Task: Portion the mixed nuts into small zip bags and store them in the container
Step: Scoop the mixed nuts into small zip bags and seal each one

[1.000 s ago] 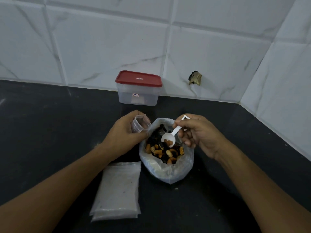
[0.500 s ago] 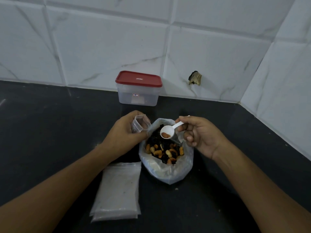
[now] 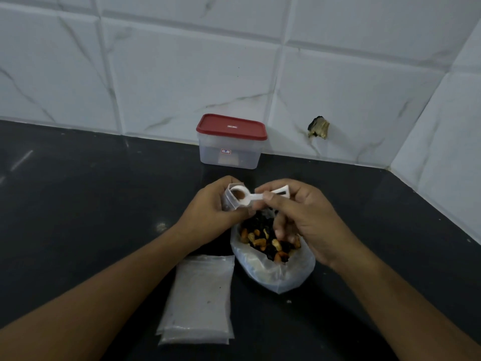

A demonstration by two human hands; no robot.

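My left hand (image 3: 208, 212) is curled round a small clear zip bag (image 3: 229, 206), gripping it just above the middle of the frame. My right hand (image 3: 302, 220) pinches the handle of a white plastic measuring scoop (image 3: 247, 201) between thumb and forefinger, and my other fingers hang loosely curled over the nuts. The scoop's bowl sits at the mouth of the small bag. Something reddish-brown shows inside the bowl, too dim to name.

Everything stands on a black, faintly speckled worktop (image 3: 91, 204) that fills the lower two thirds of the frame. Behind it rise white marble-veined tiles (image 3: 182, 74), and a second tiled wall meets them in a corner at the right edge. One tile right of centre has a dark broken hole (image 3: 318, 127).

I count two hands, one scoop and one small bag in my grip. There is one larger clear plastic bag (image 3: 276, 276) standing open below my right hand, with the mixed nuts (image 3: 265, 241) heaped in it. One clear container (image 3: 229, 155) with a red lid (image 3: 231, 126) stands shut against the wall, above my hands. One pile of flat zip bags (image 3: 200, 295) lies at lower centre, just left of the nut bag. At least two edges show in the pile, but I cannot count it further. A pale crumb (image 3: 288, 301) lies just below the nut bag.

My right fingers cover part of the nuts. The container's small label is unreadable, and my forearms are cut off by the bottom edge.
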